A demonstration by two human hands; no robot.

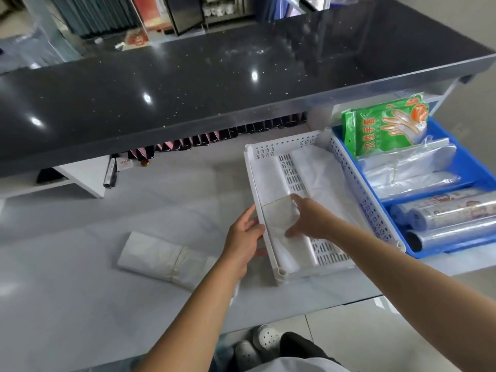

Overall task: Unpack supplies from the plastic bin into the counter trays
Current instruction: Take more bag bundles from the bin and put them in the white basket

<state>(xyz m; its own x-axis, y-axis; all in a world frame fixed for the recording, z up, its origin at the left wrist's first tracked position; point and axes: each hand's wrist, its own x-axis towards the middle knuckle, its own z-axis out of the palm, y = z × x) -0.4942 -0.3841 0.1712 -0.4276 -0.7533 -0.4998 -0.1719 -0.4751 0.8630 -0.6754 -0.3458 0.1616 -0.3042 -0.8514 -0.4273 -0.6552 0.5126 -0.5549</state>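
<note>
A white perforated tray [288, 144] sits on the grey counter, right of centre. Two bundles of white plastic bags lie inside it: one along the left side [271, 178], tied with a rubber band, and one on the right [322, 175]. My left hand [243, 237] grips the tray's left rim. My right hand [308, 218] rests flat on the left bundle, fingers spread, pressing it down. A third bundle of white bags [161, 257] lies on the counter to the left of the tray.
A blue bin [472, 167] touches the tray's right side. It holds green glove packets [383, 124], clear bags [408, 167] and rolls of film [451, 216]. A dark raised countertop [214, 76] overhangs the back. The counter's front edge is near my legs.
</note>
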